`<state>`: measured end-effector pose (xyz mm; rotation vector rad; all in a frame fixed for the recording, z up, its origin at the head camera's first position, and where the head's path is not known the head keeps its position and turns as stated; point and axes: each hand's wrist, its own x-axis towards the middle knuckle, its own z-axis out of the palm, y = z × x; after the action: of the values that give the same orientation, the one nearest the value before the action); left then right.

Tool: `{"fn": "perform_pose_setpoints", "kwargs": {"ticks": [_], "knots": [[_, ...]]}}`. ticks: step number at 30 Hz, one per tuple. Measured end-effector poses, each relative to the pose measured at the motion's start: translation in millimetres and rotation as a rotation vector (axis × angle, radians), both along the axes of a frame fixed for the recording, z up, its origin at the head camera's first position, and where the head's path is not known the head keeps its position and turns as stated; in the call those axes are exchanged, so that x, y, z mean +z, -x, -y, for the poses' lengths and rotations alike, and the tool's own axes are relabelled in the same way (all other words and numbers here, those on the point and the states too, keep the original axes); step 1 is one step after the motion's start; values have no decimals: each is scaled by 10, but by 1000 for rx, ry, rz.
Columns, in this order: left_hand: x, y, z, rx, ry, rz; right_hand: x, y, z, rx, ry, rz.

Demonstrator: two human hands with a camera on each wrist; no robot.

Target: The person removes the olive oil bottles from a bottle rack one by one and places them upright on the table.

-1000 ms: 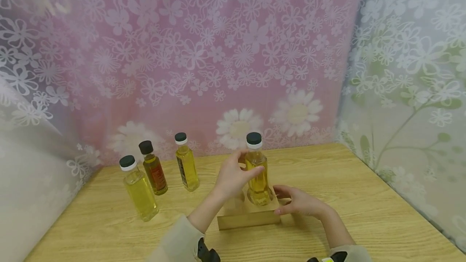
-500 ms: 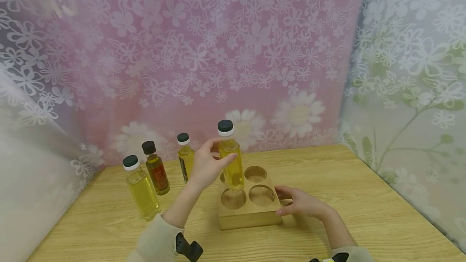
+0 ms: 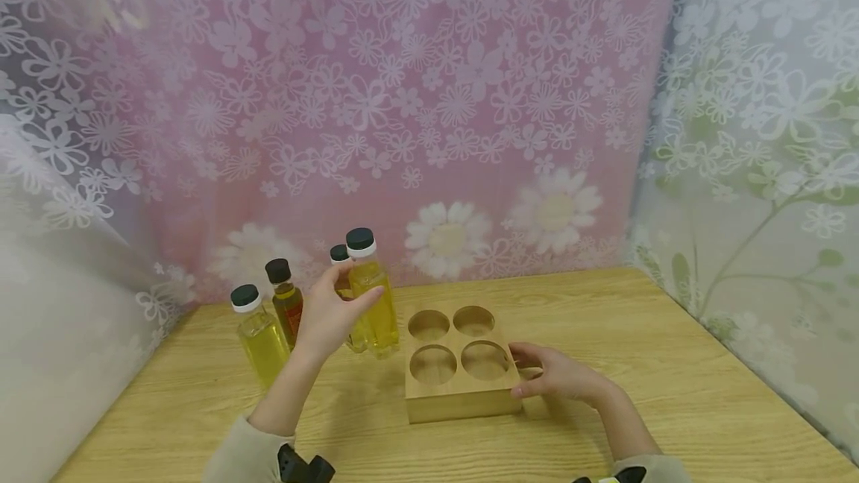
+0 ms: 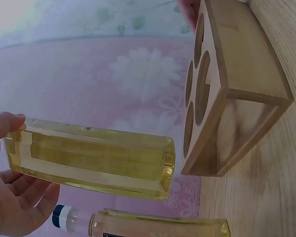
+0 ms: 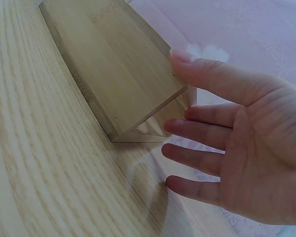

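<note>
My left hand (image 3: 330,317) grips a clear bottle of yellow oil (image 3: 377,304) with a dark cap and white collar, thumb on one side and fingers on the other. In the left wrist view this oil bottle (image 4: 93,158) is off the table, beside another oil bottle (image 4: 158,224). A wooden bottle rack (image 3: 463,402) with several round holes, all vacant, stands to its right. My right hand (image 3: 560,373) is at the rack's right side. In the right wrist view its thumb touches the front corner of the rack (image 5: 108,64), with relaxed fingers spread along the open end.
Left of the rack stand a large oil bottle (image 3: 260,345) and a darker bottle with a red label (image 3: 288,311). A slimmer oil bottle (image 3: 340,253) is partly hidden behind my left hand. Floral curtains (image 3: 443,133) enclose the wooden table (image 3: 624,319).
My left hand has lifted the oil bottle out of the rack's front right hole and carried it left, past the rack's left edge. The right hand has stayed at the rack.
</note>
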<state>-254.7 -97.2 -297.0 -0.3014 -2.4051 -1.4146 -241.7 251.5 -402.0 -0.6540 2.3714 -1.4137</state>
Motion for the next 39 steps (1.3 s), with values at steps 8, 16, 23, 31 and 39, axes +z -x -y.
{"fn": "perform_pose_setpoints", "kwargs": {"ticks": [8, 16, 23, 31, 39], "knots": [[-81, -36, 189, 57, 42, 63, 9, -10, 9, -6, 4, -3], [-190, -78, 325, 86, 70, 83, 3, -3, 13, -3, 7, 2], [-296, -108, 413, 110, 135, 132, 8, -5, 18, -2, 2, -4], [-398, -123, 485, 121, 202, 169, 6, -11, 17, -6, -2, -9], [-429, -144, 541, 136, 201, 195, 2, -10, 7, -9, -8, -5]]}}
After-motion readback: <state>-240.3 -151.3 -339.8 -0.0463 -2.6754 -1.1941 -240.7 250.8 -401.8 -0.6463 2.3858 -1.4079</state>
